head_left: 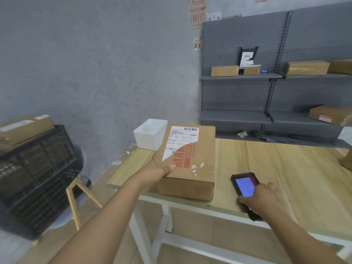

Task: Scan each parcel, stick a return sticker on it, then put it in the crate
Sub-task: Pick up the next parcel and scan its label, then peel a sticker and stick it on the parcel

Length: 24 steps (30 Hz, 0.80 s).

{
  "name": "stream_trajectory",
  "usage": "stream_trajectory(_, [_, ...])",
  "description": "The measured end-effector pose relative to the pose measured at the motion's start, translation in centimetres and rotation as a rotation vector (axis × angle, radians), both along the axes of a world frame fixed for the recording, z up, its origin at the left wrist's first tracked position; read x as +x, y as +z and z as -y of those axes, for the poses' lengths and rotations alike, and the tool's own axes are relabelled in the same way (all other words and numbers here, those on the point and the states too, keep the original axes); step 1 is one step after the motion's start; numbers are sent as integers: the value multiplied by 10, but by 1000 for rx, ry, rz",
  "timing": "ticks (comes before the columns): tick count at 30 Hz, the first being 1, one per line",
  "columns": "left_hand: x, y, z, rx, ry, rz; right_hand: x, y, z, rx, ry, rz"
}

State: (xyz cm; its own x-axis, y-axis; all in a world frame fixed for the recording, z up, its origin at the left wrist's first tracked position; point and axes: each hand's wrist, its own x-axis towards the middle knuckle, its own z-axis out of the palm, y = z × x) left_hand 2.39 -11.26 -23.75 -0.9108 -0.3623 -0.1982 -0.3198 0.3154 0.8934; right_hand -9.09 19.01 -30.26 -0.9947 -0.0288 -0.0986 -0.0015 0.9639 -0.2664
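A brown cardboard parcel (192, 161) with a partly torn white shipping label and red print lies at the near left corner of the wooden table (276, 168). My left hand (159, 168) grips its left edge, thumb on top. A black handheld scanner (245, 189) with a lit blue screen lies on the table to the right of the parcel. My right hand (263, 201) rests on the scanner's near end, fingers curled over it. The black plastic crate (38, 174) stands to the left on a wooden stool, with a brown parcel (22, 130) lying on top of it.
A white plastic bin (150, 134) sits at the table's far left corner, touching the parcel. Grey pegboard shelving (266, 77) at the back right holds several cardboard boxes. Another box edge shows at the table's far right (346, 162).
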Motion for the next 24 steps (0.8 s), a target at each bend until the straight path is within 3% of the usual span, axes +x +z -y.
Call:
stream_trajectory(3, [-2, 0, 0, -11, 0, 1, -6, -1, 5, 96, 12, -15])
stream_trajectory(5, [-2, 1, 0, -22, 3, 7, -7, 4, 15, 50, 82, -61])
stream_trajectory(9, [-2, 10, -5, -15, -2, 29, 2, 35, 53, -643, 320, 120])
stream_trajectory(11, [-2, 17, -9, -42, -13, 61, 10, 49, 67, -844, 416, 209])
stream_trajectory(20, [-20, 28, -17, -82, -89, 201, -26, 54, 53, -697, 289, 223])
stream_trajectory(24, [-46, 24, 18, -115, 8, 233, -51, 53, 56, -686, 216, 193])
